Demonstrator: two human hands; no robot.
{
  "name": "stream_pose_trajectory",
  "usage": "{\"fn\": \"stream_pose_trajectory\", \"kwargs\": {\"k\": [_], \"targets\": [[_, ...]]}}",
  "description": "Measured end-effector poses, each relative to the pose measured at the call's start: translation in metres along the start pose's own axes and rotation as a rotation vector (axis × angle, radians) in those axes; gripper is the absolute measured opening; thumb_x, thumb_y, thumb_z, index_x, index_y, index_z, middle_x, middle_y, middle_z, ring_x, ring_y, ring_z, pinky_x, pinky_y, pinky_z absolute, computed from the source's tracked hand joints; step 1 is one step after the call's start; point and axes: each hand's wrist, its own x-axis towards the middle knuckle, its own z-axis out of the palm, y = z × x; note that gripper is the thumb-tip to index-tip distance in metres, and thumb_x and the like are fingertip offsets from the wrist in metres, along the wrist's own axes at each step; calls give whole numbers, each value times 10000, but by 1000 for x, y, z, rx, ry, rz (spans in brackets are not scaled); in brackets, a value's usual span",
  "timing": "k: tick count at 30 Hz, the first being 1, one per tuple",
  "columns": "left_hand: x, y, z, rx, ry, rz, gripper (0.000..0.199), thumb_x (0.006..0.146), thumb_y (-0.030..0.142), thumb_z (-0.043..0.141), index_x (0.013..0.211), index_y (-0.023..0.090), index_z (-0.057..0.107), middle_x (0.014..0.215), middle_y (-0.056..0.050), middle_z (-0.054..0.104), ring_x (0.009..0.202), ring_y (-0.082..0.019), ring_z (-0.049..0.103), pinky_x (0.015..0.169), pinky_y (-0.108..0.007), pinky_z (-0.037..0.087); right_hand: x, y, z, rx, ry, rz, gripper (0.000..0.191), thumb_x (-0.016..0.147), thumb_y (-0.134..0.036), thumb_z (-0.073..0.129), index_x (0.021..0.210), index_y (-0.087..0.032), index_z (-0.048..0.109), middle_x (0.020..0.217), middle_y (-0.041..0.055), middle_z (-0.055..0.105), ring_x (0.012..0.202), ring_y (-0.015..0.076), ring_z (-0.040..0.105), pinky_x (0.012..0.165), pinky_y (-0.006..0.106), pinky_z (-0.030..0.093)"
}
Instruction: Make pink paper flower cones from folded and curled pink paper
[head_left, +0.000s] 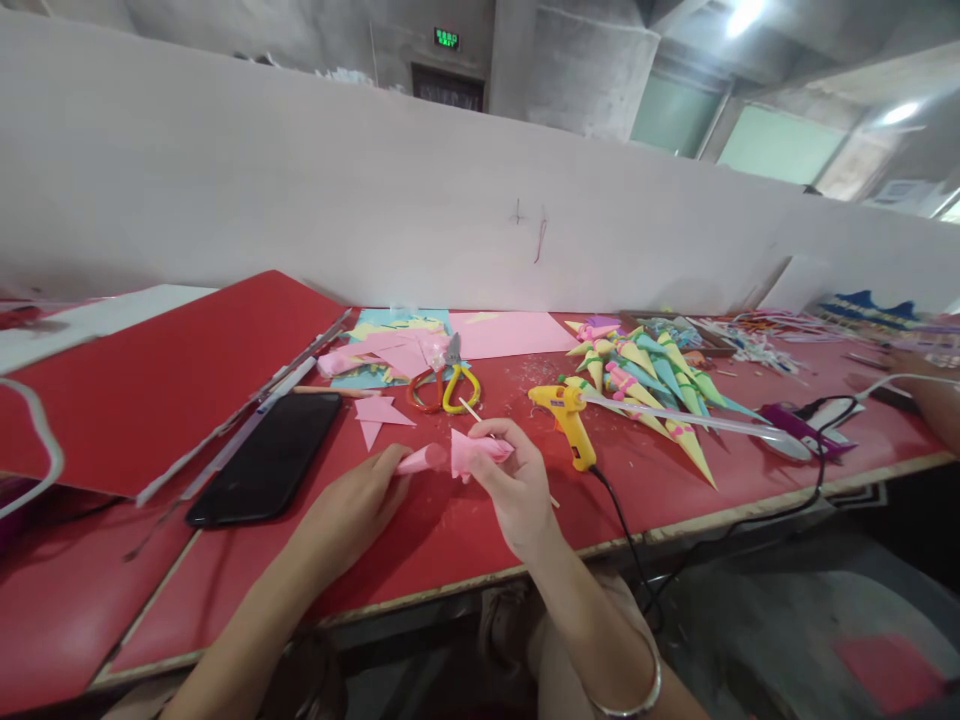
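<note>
My left hand [356, 505] pinches a small rolled pink paper tube [421, 460] just above the red tabletop. Close by, my right hand [521, 490] grips a crumpled pink paper piece [466, 453] with a flared end facing the tube. The two paper pieces are a narrow gap apart. A thin wooden stick [468, 408] passes by the right hand's fingers; whether they hold it too, I cannot tell. Beyond the hands lie scissors [448, 378] with one red and one yellow handle loop. Pink star-shaped paper [377, 418] rests beyond the left hand.
A yellow glue gun [566, 420] with a long clear glue stick lies right of my hands, its black cord hanging over the edge. Finished-looking paper cones [660, 375] are piled behind it. A black phone [266, 460] and red sheets [187, 385] are left. Another person's arm [919, 395] shows far right.
</note>
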Motion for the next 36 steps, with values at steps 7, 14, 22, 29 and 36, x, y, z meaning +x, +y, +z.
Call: {"fn": "stream_pose_trajectory", "kwargs": {"k": [7,14,22,29,36], "targets": [[-1,16,-5,117,19,-136,182,784,330,407,903,216,485,766,-28,680,646,-206,656,506,-228,393,-3,0,6,-28,22,24,233,682,-344,667,796,-190,533,626,-45,524,533,93,506,538,228,434],[-4,21,-7,226,74,-219,156,771,288,446,886,219,525,768,-26,696,705,-213,665,528,-225,371,-7,5,9,-136,54,-17,176,733,-305,613,827,-190,518,704,-27,509,601,106,503,567,238,420],[-5,29,-8,244,64,-206,154,778,271,454,889,217,546,800,-29,696,704,-207,660,517,-225,366,-11,7,11,-338,115,-169,124,796,-269,557,879,-195,503,801,-15,501,727,116,498,686,243,419],[-6,28,-4,194,107,-206,138,777,265,439,878,217,519,803,-27,691,708,-207,664,527,-224,384,-14,8,12,-421,49,-234,109,830,-242,504,927,-199,482,847,7,492,781,133,500,732,262,421],[-6,29,-3,159,131,-196,110,769,271,443,849,217,495,806,-26,686,707,-214,663,523,-229,390,-14,9,13,-403,23,-251,102,828,-217,484,928,-203,473,861,14,477,797,139,491,739,262,418]]}}
